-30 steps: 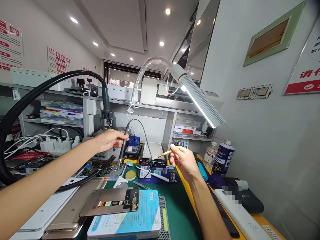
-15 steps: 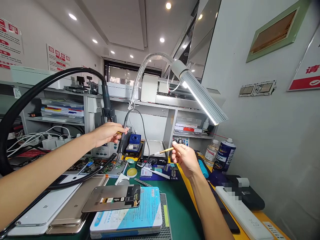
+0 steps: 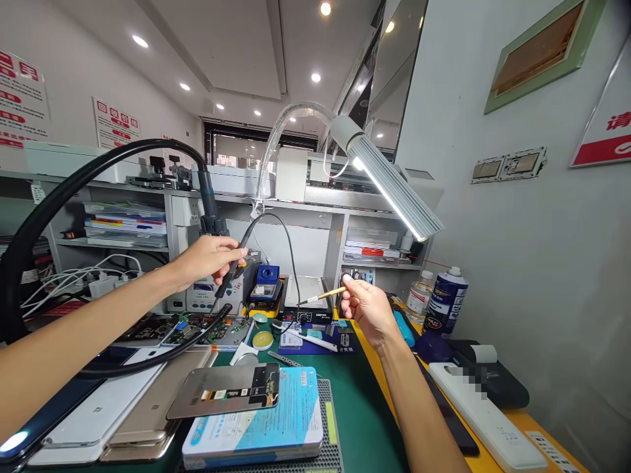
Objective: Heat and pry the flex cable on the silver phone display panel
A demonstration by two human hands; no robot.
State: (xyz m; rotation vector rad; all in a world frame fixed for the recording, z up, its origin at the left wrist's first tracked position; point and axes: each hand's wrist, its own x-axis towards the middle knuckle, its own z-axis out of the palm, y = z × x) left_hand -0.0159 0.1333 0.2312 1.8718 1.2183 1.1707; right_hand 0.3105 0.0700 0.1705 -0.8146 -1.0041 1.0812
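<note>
the left hand is gripping the black corded soldering iron, tip slanting down-left above the boards, while the right hand is pinching a thin yellow-handled brush pointing left toward it.

"mi" logo on white phone

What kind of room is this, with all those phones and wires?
Most likely a phone repair shop. The left hand holds a soldering iron, opened phones with bare circuit boards lie on the bench, and a loose phone screen rests in front.
</note>
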